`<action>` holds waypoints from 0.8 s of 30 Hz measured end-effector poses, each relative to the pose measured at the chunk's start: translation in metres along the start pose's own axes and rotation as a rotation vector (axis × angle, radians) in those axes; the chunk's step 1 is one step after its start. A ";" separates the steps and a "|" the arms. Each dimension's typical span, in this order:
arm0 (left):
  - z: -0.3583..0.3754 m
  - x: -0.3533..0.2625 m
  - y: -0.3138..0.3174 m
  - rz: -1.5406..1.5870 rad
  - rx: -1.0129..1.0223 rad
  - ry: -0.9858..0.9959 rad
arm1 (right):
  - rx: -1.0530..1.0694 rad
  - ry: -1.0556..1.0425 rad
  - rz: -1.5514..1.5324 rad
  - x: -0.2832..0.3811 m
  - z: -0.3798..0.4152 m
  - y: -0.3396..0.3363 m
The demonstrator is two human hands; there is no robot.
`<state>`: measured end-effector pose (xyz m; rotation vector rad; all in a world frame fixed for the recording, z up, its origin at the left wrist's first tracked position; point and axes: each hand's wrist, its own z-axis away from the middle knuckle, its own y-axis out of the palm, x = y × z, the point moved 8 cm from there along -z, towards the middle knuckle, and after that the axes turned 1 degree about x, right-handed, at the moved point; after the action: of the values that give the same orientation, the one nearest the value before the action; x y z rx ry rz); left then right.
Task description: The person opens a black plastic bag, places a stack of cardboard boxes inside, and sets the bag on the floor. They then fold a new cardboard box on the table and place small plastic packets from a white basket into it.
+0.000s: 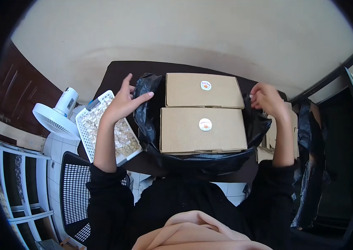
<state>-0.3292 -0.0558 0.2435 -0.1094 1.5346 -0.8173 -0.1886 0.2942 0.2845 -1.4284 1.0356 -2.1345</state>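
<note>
Two brown cardboard boxes lie flat in a black plastic bag (145,121); the farther box (189,92) and the nearer box (180,131) each have a round sticker on the lid. The bag's rim is pushed down around them. My left hand (125,102) is open at the bag's left side, thumb stretched toward the boxes and fingers apart. On the other side, my right hand (267,99) has its fingers curled together at the bag's right rim, beside the farther box. Whether bag plastic is pinched in them is hidden.
A white basket (85,137) of small clear packets stands left, under my left forearm. Beyond it is a white fan (55,118). Flat cardboard pieces (293,125) lie at the right of the dark table (122,73). A mesh chair (74,191) stands lower left.
</note>
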 end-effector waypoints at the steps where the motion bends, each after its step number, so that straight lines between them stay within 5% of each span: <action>1: -0.007 0.002 0.002 -0.002 -0.006 0.005 | -0.005 -0.007 -0.001 -0.004 -0.020 0.000; 3: -0.022 0.000 0.016 0.086 0.141 0.076 | 0.584 0.090 0.463 -0.033 -0.046 0.045; 5: -0.036 0.009 0.024 0.035 0.141 0.219 | 0.629 0.199 0.821 -0.039 -0.046 0.051; 7: -0.042 0.016 0.023 0.133 0.200 -0.041 | 0.691 0.288 0.792 -0.072 -0.064 0.070; 9: -0.053 0.027 0.032 0.366 0.127 0.065 | 0.678 -0.486 1.046 -0.074 -0.090 0.109; 13: -0.045 0.040 0.071 0.636 0.357 -0.188 | 0.634 -0.473 1.016 -0.073 -0.112 0.108; 15: -0.061 0.076 0.086 0.391 0.259 -0.062 | 0.605 -0.458 0.982 -0.072 -0.120 0.112; 16: -0.052 0.066 0.097 0.596 0.398 -0.196 | 0.588 -0.448 0.964 -0.072 -0.123 0.113; 19: -0.060 0.088 0.115 0.489 0.290 -0.262 | 0.527 -0.420 0.919 -0.069 -0.136 0.109; 24: -0.067 0.106 0.141 0.432 0.353 -0.193 | 0.451 -0.355 0.841 -0.077 -0.147 0.107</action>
<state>-0.3516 0.0207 0.0723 0.3812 1.1549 -0.6931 -0.2996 0.3282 0.1245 -0.8756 0.7534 -1.3236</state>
